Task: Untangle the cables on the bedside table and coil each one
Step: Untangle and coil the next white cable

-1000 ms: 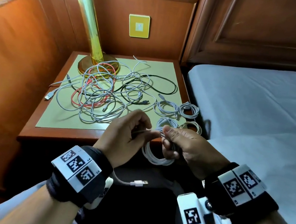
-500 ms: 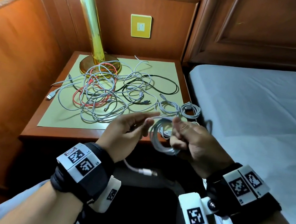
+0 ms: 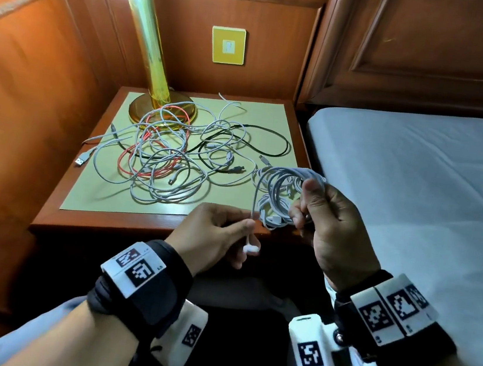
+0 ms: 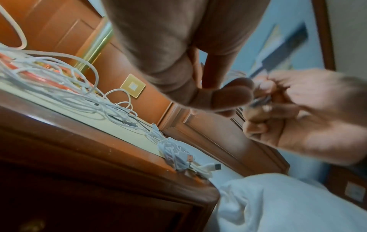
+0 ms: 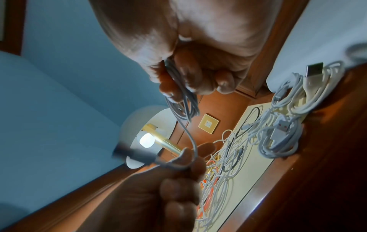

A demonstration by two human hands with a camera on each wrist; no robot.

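Observation:
My right hand (image 3: pixel 302 203) grips a part-wound coil of white cable (image 3: pixel 276 187) upright over the bedside table's (image 3: pixel 136 227) front right corner. My left hand (image 3: pixel 247 219) pinches the coil's loose tail just above its white USB plug (image 3: pixel 251 248), which hangs below the fingers. In the right wrist view the strands (image 5: pixel 184 102) run through my curled right fingers, and the tail loops down to the left hand (image 5: pixel 188 158). A tangle of white, red and black cables (image 3: pixel 169 161) lies on the green mat (image 3: pixel 94 194). Wound white coils (image 5: pixel 282 136) sit at the front right corner (image 4: pixel 174 155).
A brass lamp (image 3: pixel 152 79) stands at the table's back left, with cable loops round its base. A bed with a white sheet (image 3: pixel 419 175) adjoins the table on the right. Wood panelling closes the left side and the back. One USB plug (image 3: pixel 82 160) lies near the table's left edge.
Both hands rose from below the table edge to over its front right corner. The coil now stands upright in my right hand, and my left hand pinches the tail near the plug.

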